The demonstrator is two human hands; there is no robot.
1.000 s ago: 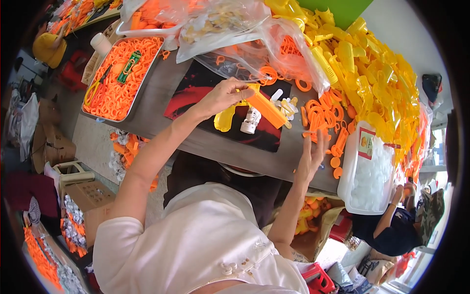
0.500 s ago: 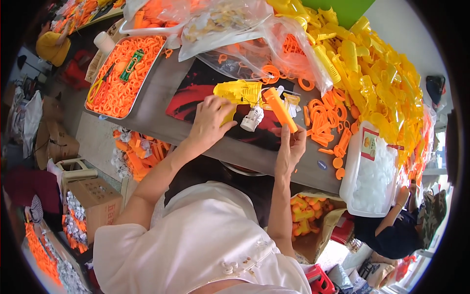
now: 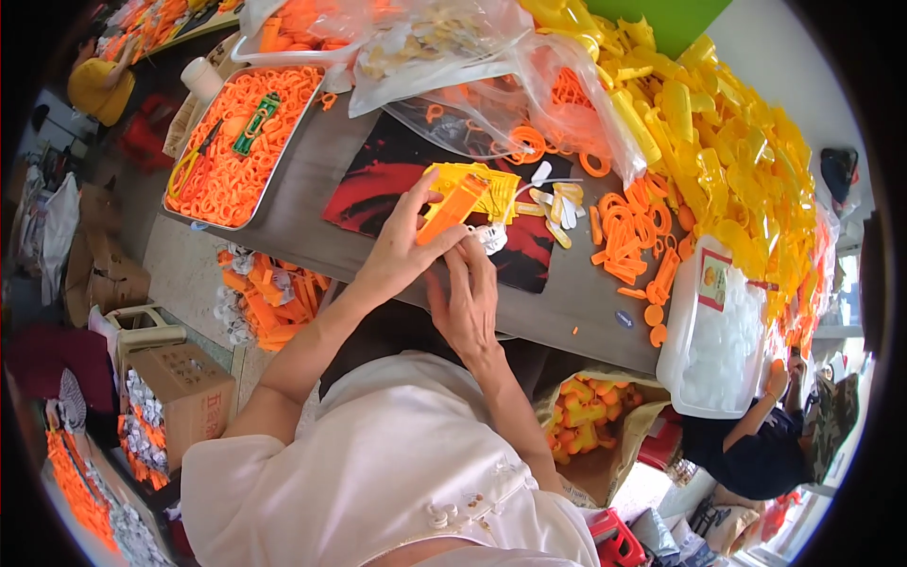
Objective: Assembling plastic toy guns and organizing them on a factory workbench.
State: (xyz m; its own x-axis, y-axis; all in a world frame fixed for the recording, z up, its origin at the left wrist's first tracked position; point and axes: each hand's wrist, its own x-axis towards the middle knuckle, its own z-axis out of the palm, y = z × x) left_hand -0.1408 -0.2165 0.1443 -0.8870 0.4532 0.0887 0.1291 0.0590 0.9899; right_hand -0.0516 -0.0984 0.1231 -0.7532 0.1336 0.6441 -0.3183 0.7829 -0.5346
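My left hand (image 3: 402,248) grips an orange rectangular plastic part (image 3: 455,206) between thumb and fingers, tilted over the mat. Close below it, my right hand (image 3: 469,300) has its fingers drawn together, the tips meeting the left thumb by the lower end of that part. What those tips pinch, if anything, is hidden. Behind the orange part lies a yellow plastic shell (image 3: 493,189) on a black and red mat (image 3: 364,194). A white molded piece (image 3: 490,236) sits just beside my fingertips, partly covered. Small white and yellow slips (image 3: 564,210) lie to the right of the shell.
A metal tray (image 3: 300,123) of orange rings stands left, with cutters and a green tool on top. Orange parts (image 3: 624,231) and a clear-plastic-filled bin (image 3: 676,331) are at right. Yellow shells (image 3: 727,161) heap up behind, beside plastic bags (image 3: 435,57). A co-worker's arm (image 3: 751,430) shows at right.
The orange part has gone from my right hand at the right into my left hand over the yellow shell. My right hand has moved left beside the left one.
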